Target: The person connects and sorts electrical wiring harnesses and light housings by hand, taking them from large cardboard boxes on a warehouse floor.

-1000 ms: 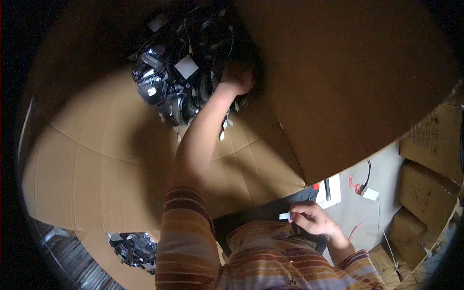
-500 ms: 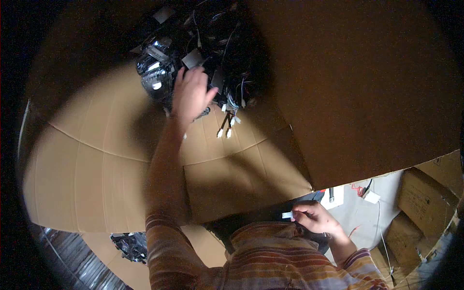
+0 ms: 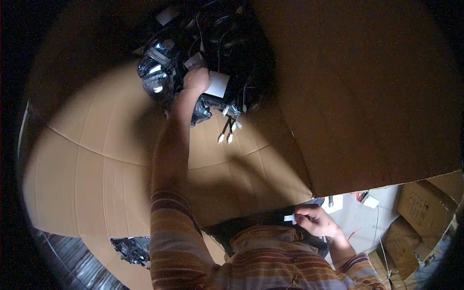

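My left arm reaches far into a large cardboard box (image 3: 106, 154). There, my left hand (image 3: 197, 80) is closed on a black wire harness (image 3: 200, 114) in a dark heap of wire harnesses (image 3: 237, 53); its fingertips are hidden. A white label (image 3: 218, 84) lies right beside the hand, and another white tag (image 3: 194, 60) sits just beyond it. White connectors (image 3: 225, 138) on short leads hang from the heap's near edge. Close to my body, outside the box, my right hand (image 3: 313, 220) pinches a small whitish-blue connector-like piece (image 3: 289, 218) between thumb and fingers.
A tall cardboard flap (image 3: 367, 96) rises at the right. Beyond its lower edge are brown cartons (image 3: 420, 208) and a white block with a cable (image 3: 370, 200). Another black bundle (image 3: 130, 249) lies at the lower left, near clear plastic-looking stacked material (image 3: 77, 261).
My left hand has gone from spread fingers to a closed grip on the heap. The label beside it has turned face up, and black harness near the wrist has shifted. My right hand stays nearly still.
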A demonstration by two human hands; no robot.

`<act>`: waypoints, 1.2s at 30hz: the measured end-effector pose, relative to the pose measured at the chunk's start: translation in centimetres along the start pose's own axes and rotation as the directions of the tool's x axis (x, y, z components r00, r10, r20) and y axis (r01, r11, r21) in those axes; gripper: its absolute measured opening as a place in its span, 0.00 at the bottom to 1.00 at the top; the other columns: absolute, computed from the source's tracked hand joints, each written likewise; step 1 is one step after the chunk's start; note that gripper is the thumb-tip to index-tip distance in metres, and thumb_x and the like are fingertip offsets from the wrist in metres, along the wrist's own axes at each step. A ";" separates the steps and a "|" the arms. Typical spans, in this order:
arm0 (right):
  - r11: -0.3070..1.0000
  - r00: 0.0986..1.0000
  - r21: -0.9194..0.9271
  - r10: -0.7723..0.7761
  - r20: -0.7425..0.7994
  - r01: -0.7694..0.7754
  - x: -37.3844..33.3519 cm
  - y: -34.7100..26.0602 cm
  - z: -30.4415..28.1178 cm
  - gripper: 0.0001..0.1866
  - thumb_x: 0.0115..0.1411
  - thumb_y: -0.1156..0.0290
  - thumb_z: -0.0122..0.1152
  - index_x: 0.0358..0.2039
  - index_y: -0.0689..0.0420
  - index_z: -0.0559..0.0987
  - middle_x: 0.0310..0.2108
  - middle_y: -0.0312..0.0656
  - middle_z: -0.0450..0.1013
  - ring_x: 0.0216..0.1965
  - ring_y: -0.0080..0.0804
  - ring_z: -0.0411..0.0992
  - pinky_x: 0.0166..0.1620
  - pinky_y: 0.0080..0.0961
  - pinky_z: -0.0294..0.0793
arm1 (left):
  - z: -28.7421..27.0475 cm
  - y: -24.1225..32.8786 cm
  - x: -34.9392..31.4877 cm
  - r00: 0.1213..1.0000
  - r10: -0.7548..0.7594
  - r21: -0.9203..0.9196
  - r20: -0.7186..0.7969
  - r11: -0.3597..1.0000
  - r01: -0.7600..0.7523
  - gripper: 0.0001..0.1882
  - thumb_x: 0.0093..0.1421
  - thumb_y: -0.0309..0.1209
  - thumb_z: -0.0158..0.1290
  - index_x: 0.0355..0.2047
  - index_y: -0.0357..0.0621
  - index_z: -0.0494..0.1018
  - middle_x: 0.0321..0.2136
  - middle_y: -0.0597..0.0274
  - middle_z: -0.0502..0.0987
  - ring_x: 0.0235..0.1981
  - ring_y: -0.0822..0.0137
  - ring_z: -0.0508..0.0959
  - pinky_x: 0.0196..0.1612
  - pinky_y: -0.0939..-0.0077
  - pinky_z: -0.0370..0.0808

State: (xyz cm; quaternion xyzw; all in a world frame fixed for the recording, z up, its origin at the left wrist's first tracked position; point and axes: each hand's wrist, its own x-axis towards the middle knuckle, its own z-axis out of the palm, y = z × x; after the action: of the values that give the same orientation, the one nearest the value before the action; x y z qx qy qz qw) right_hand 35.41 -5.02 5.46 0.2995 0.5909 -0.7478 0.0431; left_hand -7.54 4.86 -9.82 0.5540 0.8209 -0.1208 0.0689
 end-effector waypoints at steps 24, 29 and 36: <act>0.992 0.996 -0.100 -0.079 0.039 0.083 0.3 -2.8 0.4 0.04 0.50 0.75 0.47 0.25 0.60 0.71 0.19 0.42 0.68 0.24 0.37 0.68 0.28 0.24 0.66 | -7.3 5.6 -17.9 0.850 -0.260 -0.786 -0.458 0.566 -0.250 0.10 0.55 0.30 0.41 0.25 0.40 0.71 0.23 0.60 0.73 0.26 0.69 0.71 0.45 0.71 0.55; 0.961 0.977 -0.191 -0.180 0.112 0.199 -0.7 -3.8 1.5 0.03 0.48 0.75 0.49 0.23 0.61 0.70 0.18 0.43 0.67 0.23 0.40 0.68 0.26 0.28 0.66 | -5.9 7.8 -22.7 0.938 -0.216 -0.957 -0.269 0.172 -0.235 0.09 0.58 0.27 0.34 0.26 0.37 0.64 0.19 0.64 0.67 0.22 0.74 0.67 0.29 0.80 0.65; 0.947 0.963 -0.208 -0.213 0.164 0.245 -1.5 -3.7 3.5 0.03 0.47 0.76 0.49 0.23 0.61 0.70 0.20 0.44 0.66 0.22 0.41 0.67 0.24 0.29 0.65 | -7.0 10.5 -29.7 0.997 0.077 -0.998 0.017 -0.065 0.022 0.17 0.61 0.35 0.29 0.41 0.35 0.60 0.18 0.69 0.61 0.18 0.80 0.58 0.23 0.88 0.59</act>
State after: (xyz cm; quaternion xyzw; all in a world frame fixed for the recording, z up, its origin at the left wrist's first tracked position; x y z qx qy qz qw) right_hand 33.70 -7.53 9.85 0.1686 0.6988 -0.6945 0.0307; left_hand 13.55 -15.94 2.93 0.3404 0.6352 0.4988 0.4815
